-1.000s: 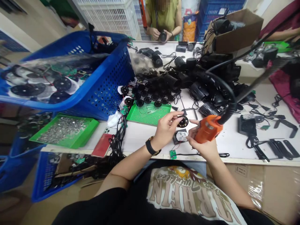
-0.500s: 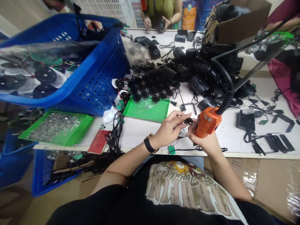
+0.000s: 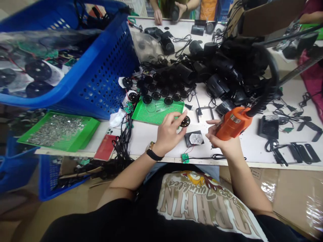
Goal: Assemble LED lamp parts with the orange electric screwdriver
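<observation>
My left hand (image 3: pixel 169 132) pinches a black round slotted disc (image 3: pixel 185 121) between thumb and fingertips, and a watch sits on that wrist. My right hand (image 3: pixel 223 143) grips an orange electric screwdriver (image 3: pixel 233 123) with a black coiled cord. Between the hands, a square black housing with a silvery plate (image 3: pixel 194 138) lies on the white table (image 3: pixel 148 146), touched by neither hand. A small green circuit board (image 3: pixel 185 158) lies near the table's front edge, with a thin wire running right.
A green perforated tray (image 3: pixel 157 114) and several black discs lie ahead. Black devices and cables pile up behind them. A blue basket (image 3: pixel 101 67) stands at left, above a green tray of silver parts (image 3: pixel 58 131) and a red phone (image 3: pixel 106 148). A co-worker's hands (image 3: pixel 157 16) work across the table.
My left hand has moved left and up, bringing the disc away from the housing. The screwdriver has shifted right, uncovering the housing. The whole view has tilted slightly.
</observation>
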The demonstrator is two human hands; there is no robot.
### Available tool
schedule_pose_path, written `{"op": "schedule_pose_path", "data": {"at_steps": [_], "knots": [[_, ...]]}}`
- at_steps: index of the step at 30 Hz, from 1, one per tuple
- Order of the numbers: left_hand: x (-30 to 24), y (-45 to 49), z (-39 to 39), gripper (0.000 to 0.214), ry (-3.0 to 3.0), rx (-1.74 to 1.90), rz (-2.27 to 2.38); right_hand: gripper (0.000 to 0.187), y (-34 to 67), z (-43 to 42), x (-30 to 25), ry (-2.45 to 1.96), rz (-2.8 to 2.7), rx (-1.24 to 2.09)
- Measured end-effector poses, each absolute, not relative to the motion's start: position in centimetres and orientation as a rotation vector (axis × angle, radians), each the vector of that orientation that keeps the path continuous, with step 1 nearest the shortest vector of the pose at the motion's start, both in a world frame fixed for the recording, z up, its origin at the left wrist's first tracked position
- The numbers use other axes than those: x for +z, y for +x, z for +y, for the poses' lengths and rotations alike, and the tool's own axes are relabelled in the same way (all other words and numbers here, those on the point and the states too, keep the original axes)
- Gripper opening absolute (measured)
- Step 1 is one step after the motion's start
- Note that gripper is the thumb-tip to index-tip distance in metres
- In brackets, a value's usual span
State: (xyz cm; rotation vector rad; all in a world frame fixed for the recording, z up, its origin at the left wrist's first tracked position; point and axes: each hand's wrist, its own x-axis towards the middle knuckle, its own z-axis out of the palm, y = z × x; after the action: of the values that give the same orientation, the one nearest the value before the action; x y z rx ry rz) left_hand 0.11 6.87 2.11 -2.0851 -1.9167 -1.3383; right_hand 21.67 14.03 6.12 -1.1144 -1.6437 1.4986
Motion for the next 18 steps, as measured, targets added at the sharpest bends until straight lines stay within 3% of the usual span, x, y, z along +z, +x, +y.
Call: {"op": "schedule_pose_path", "data": {"at_steps": [5,13,18], "knots": [[1.9,0.2,5.2,0.049,-2.338,-1.626,-2.049,0.044,19.4,15.3,6.5,-0.984,-1.658,1.58],[2.4,2.1,4.9,0.048,-2.365,-2.101,-2.441,0.024,17.2,14.8,5.8,-0.982,-1.916,1.468],[2.6,2.0,5.6,0.051,-2.293,-2.785,-2.593,0.023,17.5,15.3,5.7,-1.07,-1.947,1.375]]}}
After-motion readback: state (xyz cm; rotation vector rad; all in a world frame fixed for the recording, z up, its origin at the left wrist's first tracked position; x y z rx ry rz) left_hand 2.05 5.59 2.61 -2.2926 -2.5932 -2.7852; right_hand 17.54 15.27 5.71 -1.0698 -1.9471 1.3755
